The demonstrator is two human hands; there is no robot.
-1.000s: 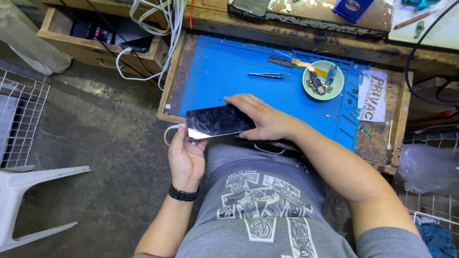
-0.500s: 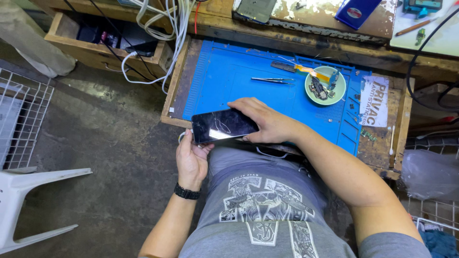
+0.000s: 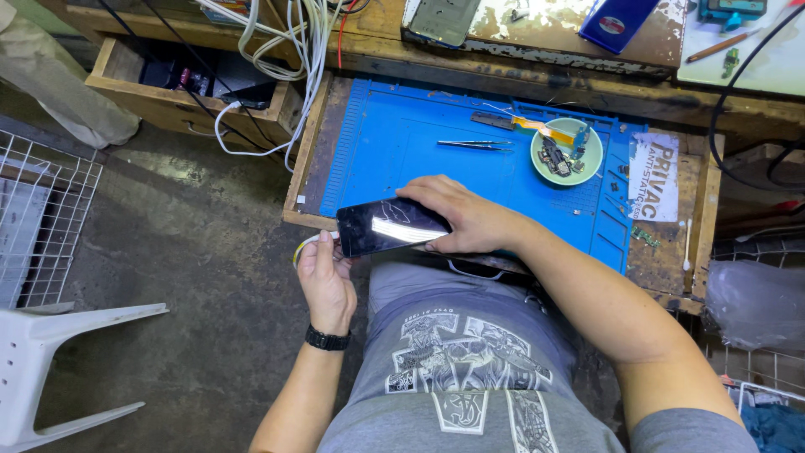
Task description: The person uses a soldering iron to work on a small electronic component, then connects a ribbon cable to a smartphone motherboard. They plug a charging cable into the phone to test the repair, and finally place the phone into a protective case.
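The blue work mat (image 3: 419, 143) covers most of a wooden pull-out shelf (image 3: 671, 277), and the work sits at its near left corner. There a dark smartphone (image 3: 390, 226) with a cracked, glossy screen lies flat, its left end overhanging the shelf's front edge. The right hand (image 3: 465, 218) lies curled over the phone's right end, fingers wrapped on its far edge, pinning it down. The left hand (image 3: 325, 281) is below the near edge, closed loosely at the phone's left end, where a white cable (image 3: 303, 246) loops; whether it grips the cable's plug I cannot tell. This looks like the step of connecting or freeing the cable at the phone's end, which calls for a steady hold and a straight push or pull along the phone.

Toward the far right corner stand a green dish (image 3: 567, 153) of small parts, an orange flex strip (image 3: 545, 128) and, left of it, tweezers (image 3: 474, 144), all well apart from the hands. A white plastic chair (image 3: 59, 335) stands on the floor at left.
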